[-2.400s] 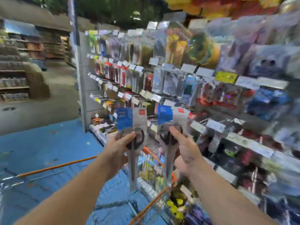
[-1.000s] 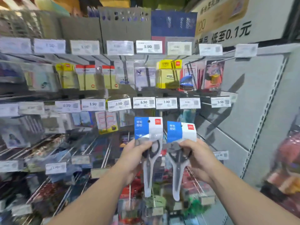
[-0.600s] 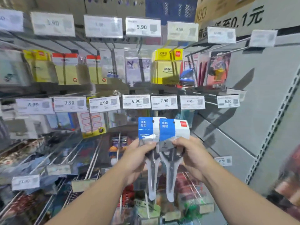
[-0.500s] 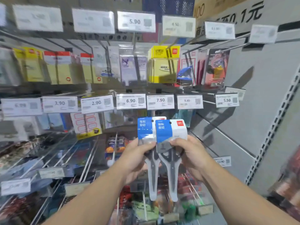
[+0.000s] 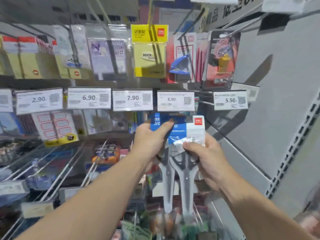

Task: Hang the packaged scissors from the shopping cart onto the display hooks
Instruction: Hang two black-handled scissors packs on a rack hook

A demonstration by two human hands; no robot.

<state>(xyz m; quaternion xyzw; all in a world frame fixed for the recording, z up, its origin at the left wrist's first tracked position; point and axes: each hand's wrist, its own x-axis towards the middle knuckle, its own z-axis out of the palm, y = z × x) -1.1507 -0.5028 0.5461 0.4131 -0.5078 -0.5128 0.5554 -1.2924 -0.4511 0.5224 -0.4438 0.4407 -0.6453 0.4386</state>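
Packaged scissors (image 5: pixel 178 153): two packs overlapped, held upright in front of the display, just below the 8.90 price tag (image 5: pixel 175 100).
Pack appearance: blue-and-white header cards at 12 o'clock, a small red logo square on the white part; clear plastic beneath; dark grey handles, pale blades pointing to 6 o'clock.
Left pack: sits behind and to 9 o'clock of the right pack; its header is largely covered by fingers.
Left hand (image 5: pixel 149 142): closed around the left pack's header, thumb across the blue card.
Right hand (image 5: pixel 206 161): closed on the right pack at the handle level, fingertips pinching the crumpled plastic under the header.
Display hooks (image 5: pixel 97 163): bare metal rods at 9 o'clock of the hands, running toward the viewer.
Sticky notes pack (image 5: pixel 149 52): yellow, hanging at 12 o'clock above the tags.
Focus: lower area blurred; contact with any hook cannot be told.
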